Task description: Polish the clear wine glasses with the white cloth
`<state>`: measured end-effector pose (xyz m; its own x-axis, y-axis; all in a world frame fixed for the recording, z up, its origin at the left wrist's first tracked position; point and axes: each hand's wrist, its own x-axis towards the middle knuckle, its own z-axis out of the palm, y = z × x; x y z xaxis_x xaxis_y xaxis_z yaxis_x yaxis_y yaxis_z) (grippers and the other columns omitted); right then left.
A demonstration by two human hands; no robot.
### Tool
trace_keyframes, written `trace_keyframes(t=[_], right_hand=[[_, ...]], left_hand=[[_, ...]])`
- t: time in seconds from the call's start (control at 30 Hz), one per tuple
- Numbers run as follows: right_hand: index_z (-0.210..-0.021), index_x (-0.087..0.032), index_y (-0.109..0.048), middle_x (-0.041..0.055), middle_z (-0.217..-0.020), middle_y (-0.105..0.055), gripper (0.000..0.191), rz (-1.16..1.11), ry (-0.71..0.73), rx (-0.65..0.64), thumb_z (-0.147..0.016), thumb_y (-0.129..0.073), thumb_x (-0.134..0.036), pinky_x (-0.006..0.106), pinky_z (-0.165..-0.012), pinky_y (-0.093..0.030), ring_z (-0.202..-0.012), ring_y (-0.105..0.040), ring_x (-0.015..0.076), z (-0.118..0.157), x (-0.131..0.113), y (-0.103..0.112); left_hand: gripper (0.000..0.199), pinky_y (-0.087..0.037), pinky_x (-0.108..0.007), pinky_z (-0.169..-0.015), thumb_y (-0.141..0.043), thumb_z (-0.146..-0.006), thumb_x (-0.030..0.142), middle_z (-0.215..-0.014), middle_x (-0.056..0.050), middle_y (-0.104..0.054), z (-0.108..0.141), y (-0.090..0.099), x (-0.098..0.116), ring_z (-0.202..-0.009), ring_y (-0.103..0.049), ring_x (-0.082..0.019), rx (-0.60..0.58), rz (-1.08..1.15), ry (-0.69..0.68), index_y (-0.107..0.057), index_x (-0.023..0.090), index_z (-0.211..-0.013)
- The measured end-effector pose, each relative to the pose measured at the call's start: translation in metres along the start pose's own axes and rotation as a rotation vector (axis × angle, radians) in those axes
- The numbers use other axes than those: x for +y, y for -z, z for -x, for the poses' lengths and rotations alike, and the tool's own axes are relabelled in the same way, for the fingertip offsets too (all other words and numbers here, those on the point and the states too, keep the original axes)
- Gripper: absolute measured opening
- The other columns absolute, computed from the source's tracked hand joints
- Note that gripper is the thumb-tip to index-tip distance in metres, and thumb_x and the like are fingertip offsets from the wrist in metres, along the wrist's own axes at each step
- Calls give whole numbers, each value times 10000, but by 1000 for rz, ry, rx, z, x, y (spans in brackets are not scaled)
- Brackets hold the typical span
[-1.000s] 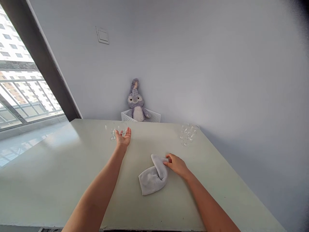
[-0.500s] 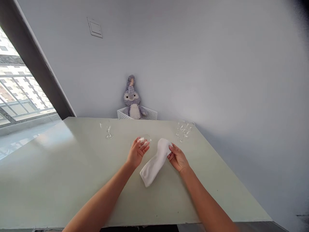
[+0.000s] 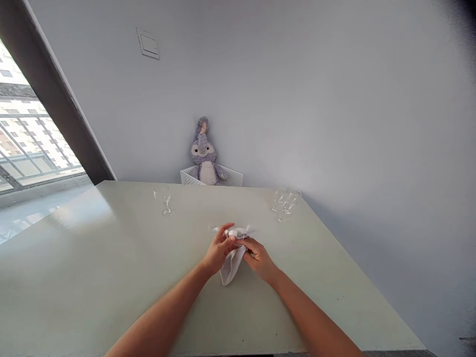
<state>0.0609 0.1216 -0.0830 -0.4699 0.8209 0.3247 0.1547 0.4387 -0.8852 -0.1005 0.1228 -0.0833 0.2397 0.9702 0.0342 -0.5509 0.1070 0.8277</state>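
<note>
My left hand [image 3: 219, 250] and my right hand [image 3: 258, 259] meet above the middle of the pale green table [image 3: 111, 258]. My left hand grips a clear wine glass, and only its foot [image 3: 213, 228] shows past my fingers. A white cloth [image 3: 232, 265] is bunched over the glass, with its lower end hanging toward the table. My right hand pinches that cloth against the glass. The glass bowl is hidden by the cloth and fingers. Another wine glass [image 3: 165, 201] stands upright at the far left, and a cluster of several glasses [image 3: 284, 204] stands at the far right.
A white perforated basket [image 3: 211, 177] stands behind the table's far edge and holds a grey-purple plush toy [image 3: 203, 153]. A wall [image 3: 297, 99] with a switch plate [image 3: 148, 43] rises behind it. A window [image 3: 26, 134] lies to the left.
The cloth has risen off the table and is now bunched over the glass. My two hands have closed together around them, and the glass in my left hand is mostly hidden.
</note>
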Motion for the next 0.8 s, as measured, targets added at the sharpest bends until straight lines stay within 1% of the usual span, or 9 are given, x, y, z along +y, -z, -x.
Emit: trace_keyframes(t=[0.1, 0.17, 0.23, 0.33, 0.4, 0.47, 0.6, 0.7, 0.8], right_hand=[[-1206, -256, -496, 13, -879, -651, 459, 268, 71, -63, -766, -445, -133, 261, -671, -461, -722, -577, 139, 4, 3, -3], [-1240, -255, -454, 19, -906, -657, 492, 380, 118, -35, -765, -452, -129, 269, -678, -471, -715, -593, 145, 5, 7, -5], [-1264, -244, -419, 45, -1007, -637, 518, 440, 196, 62, -764, -443, -112, 277, -700, -480, -775, -604, 158, 5, 11, -8], [-1259, -239, -413, 71, -1148, -560, 508, 468, 326, 254, -776, -405, -81, 302, -786, -471, -978, -557, 183, 4, 11, -9], [-1250, -229, -422, 78, -1195, -518, 489, 483, 338, 325, -788, -383, -76, 323, -837, -453, -1074, -501, 194, 4, 9, -7], [-1257, -218, -417, 85, -1202, -510, 485, 500, 276, 288, -792, -378, -85, 324, -830, -456, -1050, -512, 193, 4, 7, -6], [-1290, -220, -378, 74, -1117, -567, 559, 427, 61, 72, -745, -443, -114, 286, -672, -493, -723, -583, 141, 4, 7, -6], [-1299, -231, -370, 22, -871, -639, 591, 143, -100, -41, -728, -488, -136, 267, -585, -491, -576, -564, 118, 3, 8, -10], [-1207, -248, -484, -8, -734, -631, 459, -240, -235, -69, -752, -536, -223, 261, -520, -484, -486, -559, 108, 2, 11, -13]], left_hand=[[477, -432, -269, -719, -663, -682, 307, -825, -21, -565, 5, -3, 2, -759, -554, -136, -23, -78, 44, -501, 213, -1121], [491, -430, -253, -705, -685, -657, 293, -835, -23, -569, 7, -6, 3, -764, -554, -140, 6, -87, 33, -511, 213, -1110], [489, -438, -268, -719, -674, -671, 302, -871, -31, -573, 7, -9, 2, -786, -561, -150, 31, -26, 11, -496, 223, -1119], [448, -453, -300, -740, -634, -711, 327, -907, -32, -571, 5, -11, 1, -776, -570, -141, 69, 113, -35, -471, 234, -1118], [435, -453, -302, -762, -640, -706, 310, -890, -23, -572, 4, -12, -1, -770, -571, -126, 103, 132, -69, -472, 233, -1100], [454, -447, -304, -790, -659, -686, 287, -867, -13, -573, 3, -11, -2, -786, -572, -125, 127, 87, -91, -472, 233, -1096], [488, -443, -252, -745, -682, -650, 275, -845, 6, -575, 4, -7, -3, -774, -563, -114, 130, -68, -115, -475, 238, -1090], [524, -443, -227, -653, -683, -642, 304, -783, 8, -580, 4, 0, -4, -699, -558, -112, 28, -215, -81, -469, 219, -1113], [543, -451, -242, -595, -639, -684, 347, -740, -3, -586, 5, 5, 0, -644, -558, -125, -58, -408, -39, -445, 212, -1173]])
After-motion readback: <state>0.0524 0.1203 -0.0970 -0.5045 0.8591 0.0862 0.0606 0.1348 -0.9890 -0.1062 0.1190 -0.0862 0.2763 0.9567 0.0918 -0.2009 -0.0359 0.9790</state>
